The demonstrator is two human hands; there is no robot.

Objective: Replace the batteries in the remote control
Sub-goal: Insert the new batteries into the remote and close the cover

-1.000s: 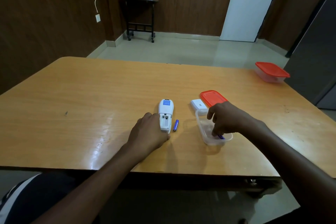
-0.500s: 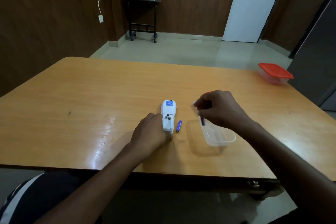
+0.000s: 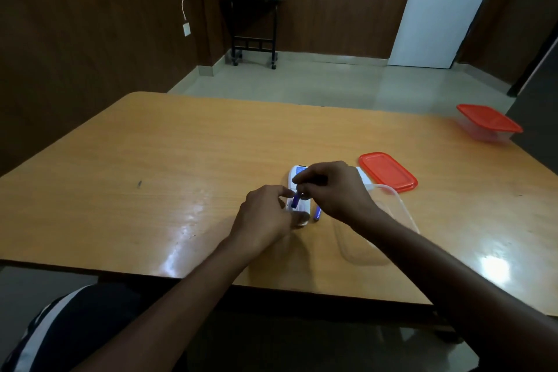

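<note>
The white remote control lies face down on the wooden table, near its front edge. The right hand pinches a blue battery tilted into the open compartment. The left hand clamps the remote's near end. A second blue battery lies just right; beyond it sit a clear container and a red lid.

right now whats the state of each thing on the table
remote control: face down, battery bay open
battery in right hand: tilted into the bay
loose battery: lying beside the remote
clear tub: uncovered
red lid: off, flat on table
far tub: lidded
left hand: steadying remote
</note>
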